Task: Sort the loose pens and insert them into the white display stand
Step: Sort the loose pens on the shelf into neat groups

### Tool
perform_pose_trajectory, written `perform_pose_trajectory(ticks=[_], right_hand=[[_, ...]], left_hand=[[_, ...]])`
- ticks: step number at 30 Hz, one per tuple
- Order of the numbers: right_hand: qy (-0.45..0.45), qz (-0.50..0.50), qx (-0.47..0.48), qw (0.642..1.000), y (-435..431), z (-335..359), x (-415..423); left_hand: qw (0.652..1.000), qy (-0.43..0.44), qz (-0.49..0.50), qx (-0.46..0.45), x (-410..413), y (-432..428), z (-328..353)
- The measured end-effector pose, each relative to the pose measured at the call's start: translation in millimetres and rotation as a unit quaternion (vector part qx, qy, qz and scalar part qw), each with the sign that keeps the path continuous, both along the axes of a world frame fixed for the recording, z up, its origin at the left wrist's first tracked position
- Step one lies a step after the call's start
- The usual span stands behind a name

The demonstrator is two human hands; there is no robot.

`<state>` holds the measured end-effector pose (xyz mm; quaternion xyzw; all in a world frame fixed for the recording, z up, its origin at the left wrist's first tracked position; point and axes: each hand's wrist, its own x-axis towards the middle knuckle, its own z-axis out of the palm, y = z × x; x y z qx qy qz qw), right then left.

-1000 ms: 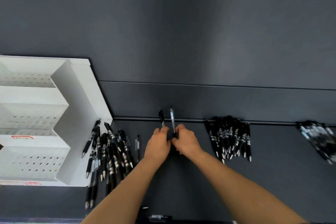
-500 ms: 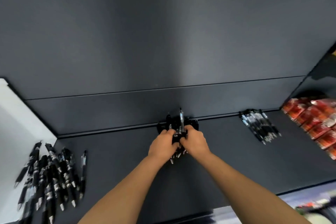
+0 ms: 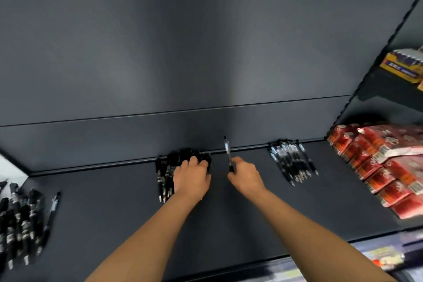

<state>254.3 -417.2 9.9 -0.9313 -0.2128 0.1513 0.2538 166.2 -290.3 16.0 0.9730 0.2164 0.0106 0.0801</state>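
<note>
Currently, a single pen (image 3: 227, 151) is being pinched near its lower end by the right hand (image 3: 246, 176), with the barrel standing almost upright above the dark shelf (image 3: 229, 224). A bundle of pens (image 3: 164, 174) at the back of the shelf is being covered by the left hand (image 3: 191, 178), whose fingers are curling over its far ends. Both hands are therefore being closed on pens, neither one spread.

A second heap of pens (image 3: 291, 160) is lying untouched well to the right. A third heap (image 3: 23, 220) is lying at the left edge, just beside the one corner of the white display stand (image 3: 11, 168) that is showing; the stand's slots are out of view. Red packets (image 3: 377, 167) and a yellow box (image 3: 400, 66) are being displayed on the neighbouring shelves.

Sorting is judged to be under way, with nothing yet being inserted. The pens are being taken as light, stiff and smooth-barrelled, so they are likely to roll on the flat shelf and to slide out of a loose handful. A lone pen is probably best pinched at its grip section between thumb and fingertips, while a bundle is better clasped round its middle, so that no pen is being squeezed out at either end
</note>
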Motion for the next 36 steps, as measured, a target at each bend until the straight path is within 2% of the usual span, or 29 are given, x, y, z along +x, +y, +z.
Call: perform_pose_trajectory(ticks=[12,18,27,36], right_hand=[[-0.143,-0.116,-0.130,0.974,-116.2,-0.9,73.1],[-0.165,-0.087,-0.210,0.960,-134.0,-9.3,87.7],[-0.173,-0.050,-0.193,0.965,-125.0,-11.5,91.0],[-0.233,0.096,-0.106,0.962,-48.7,9.9,62.5]], left_hand=[[0.993,0.001,-0.109,-0.034,68.6,-79.7,-6.9],[0.992,0.007,-0.124,-0.038,80.4,-86.1,-12.8],[0.990,-0.007,-0.131,-0.044,83.8,-84.5,-12.0],[0.996,-0.044,-0.073,-0.019,50.2,-37.6,9.9]])
